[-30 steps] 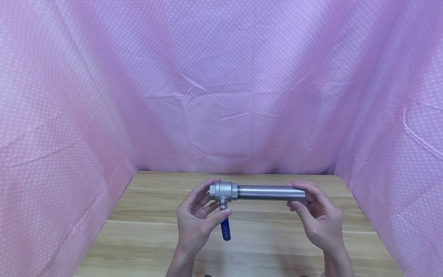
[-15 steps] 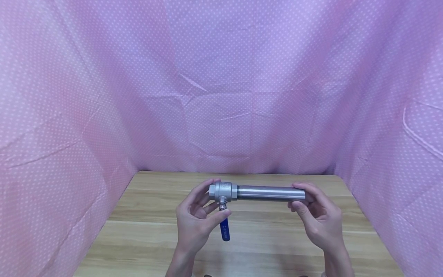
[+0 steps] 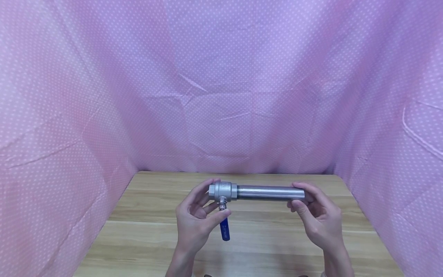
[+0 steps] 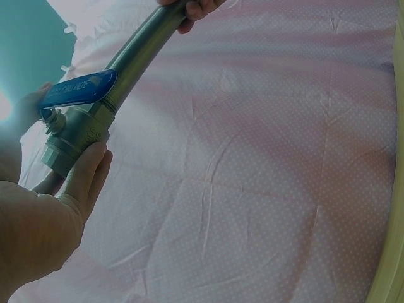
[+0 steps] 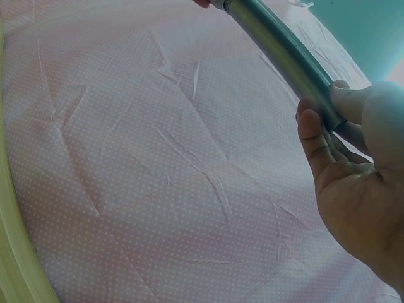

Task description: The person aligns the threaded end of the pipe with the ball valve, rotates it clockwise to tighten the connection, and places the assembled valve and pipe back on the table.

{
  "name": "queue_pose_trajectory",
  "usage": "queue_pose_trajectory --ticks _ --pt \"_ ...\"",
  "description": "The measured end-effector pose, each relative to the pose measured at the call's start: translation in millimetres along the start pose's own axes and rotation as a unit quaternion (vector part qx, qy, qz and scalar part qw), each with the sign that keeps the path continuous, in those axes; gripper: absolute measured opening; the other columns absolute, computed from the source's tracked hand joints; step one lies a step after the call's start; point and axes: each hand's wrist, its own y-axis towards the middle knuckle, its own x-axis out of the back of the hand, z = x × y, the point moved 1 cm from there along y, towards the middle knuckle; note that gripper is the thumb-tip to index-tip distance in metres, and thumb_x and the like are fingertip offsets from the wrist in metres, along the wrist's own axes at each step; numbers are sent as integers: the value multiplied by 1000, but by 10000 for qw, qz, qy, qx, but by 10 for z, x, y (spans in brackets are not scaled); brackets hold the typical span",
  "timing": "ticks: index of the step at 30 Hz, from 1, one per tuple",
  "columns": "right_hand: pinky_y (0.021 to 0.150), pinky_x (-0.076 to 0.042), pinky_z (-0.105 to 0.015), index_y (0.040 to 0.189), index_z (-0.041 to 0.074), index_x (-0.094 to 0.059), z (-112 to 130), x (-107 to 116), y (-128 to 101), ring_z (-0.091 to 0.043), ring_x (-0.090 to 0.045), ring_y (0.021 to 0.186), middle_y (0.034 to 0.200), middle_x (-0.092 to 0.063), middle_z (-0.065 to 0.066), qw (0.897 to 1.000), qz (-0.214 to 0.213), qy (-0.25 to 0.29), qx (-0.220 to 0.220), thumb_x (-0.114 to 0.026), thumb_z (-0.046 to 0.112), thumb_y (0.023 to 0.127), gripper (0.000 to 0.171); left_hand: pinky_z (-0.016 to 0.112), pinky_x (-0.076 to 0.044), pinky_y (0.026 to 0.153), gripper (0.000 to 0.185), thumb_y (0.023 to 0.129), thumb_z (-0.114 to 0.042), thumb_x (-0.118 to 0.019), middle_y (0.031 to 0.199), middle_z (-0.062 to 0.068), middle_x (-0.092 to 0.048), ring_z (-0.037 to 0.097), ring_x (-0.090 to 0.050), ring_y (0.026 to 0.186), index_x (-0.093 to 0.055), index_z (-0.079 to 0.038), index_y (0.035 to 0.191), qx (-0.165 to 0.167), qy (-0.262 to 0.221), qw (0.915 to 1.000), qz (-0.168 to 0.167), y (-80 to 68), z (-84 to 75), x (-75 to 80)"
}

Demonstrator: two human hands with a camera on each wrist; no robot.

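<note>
A silver ball valve [image 3: 223,191] and a straight metal pipe [image 3: 270,193] are joined end to end above the table, lying nearly level across the head view. Some thread shows where the pipe enters the valve's hex end. My left hand [image 3: 195,219] grips the valve, fingers behind the body and thumb on the blue lever handle [image 3: 225,229], which points toward me. In the left wrist view raised lettering marks the lever [image 4: 79,89]. With thumb and fingers, my right hand [image 3: 322,221] pinches the pipe's plain free end; the right wrist view shows this grip on the pipe [image 5: 290,57] too.
Beneath both hands spreads a light wood-grain table [image 3: 263,238]. Pink cloth with white dots [image 3: 221,96] hangs behind it and along both sides, with creases in it.
Almost nothing differs. The blue lever's lower end has shifted very slightly left; both hands keep their hold on the valve and pipe.
</note>
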Motion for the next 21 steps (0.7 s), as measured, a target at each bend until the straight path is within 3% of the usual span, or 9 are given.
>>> queue_pose_trajectory --ticks 3,10,21 --pt "79 -71 -19 131 -36 -53 -6 -6 13 -14 -82 95 134 -80 -18 9998 43 157 94 -65 -33 91 41 43 -73 104 77 78 25 -85 149 21 -73 20 -79 130 -58 15 150 -25 -15 10000 5 2 3 0" --pt "82 -71 -23 133 -39 -48 -9 -16 46 -21 -82 102 142 -74 -30 9975 235 566 343 -62 -35 92 44 43 -73 103 78 77 25 -85 149 9 -75 20 -79 130 -57 16 149 -65 -23 10000 8 4 7 0" --pt "83 -71 -25 132 -39 -46 -7 -20 47 -23 -81 106 143 -70 -30 9960 288 746 393 -60 -37 92 43 43 -73 104 77 77 25 -85 149 8 -75 19 -79 129 -56 18 149 -88 -49 9999 16 4 4 -2"
